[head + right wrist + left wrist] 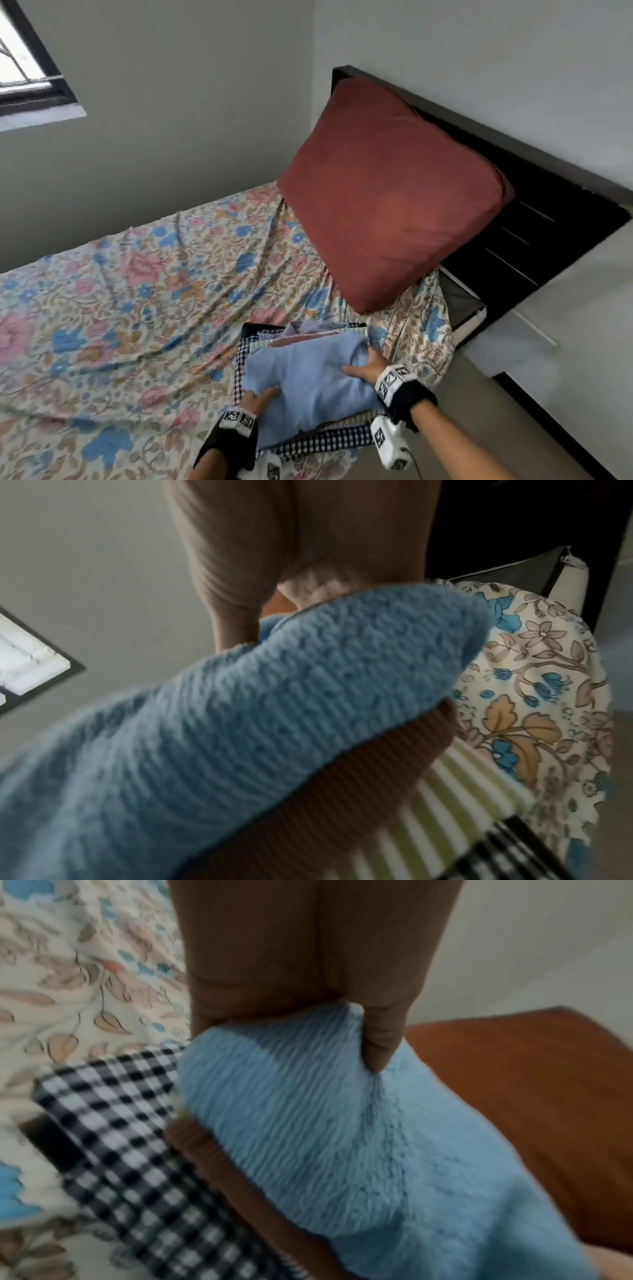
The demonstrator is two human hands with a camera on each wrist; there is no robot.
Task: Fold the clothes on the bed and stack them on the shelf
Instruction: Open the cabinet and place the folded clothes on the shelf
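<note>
Head view, both hands [260, 399] [368, 366] gripping blue knit [308, 380], no legible writing

Pale grey walls [178, 113] meet in a corner behind the bed. A dark-framed window [30, 65] lets in daylight at upper left. A dark wooden headboard [534, 212] backs a rust-red pillow [390, 205] leaning over the floral bedsheet [113, 291].

Lower center: folded light-blue top [308, 380] sits atop stack of folded clothes [318, 442] w/ checked & striped layers, at bed [137, 291] edge. Left hand [258, 399] grips its near-left side, right hand [364, 365] its right side. Rust pillow [387, 198] upper right vs dark headboard [534, 212]; window [30, 65] upper left.
</note>
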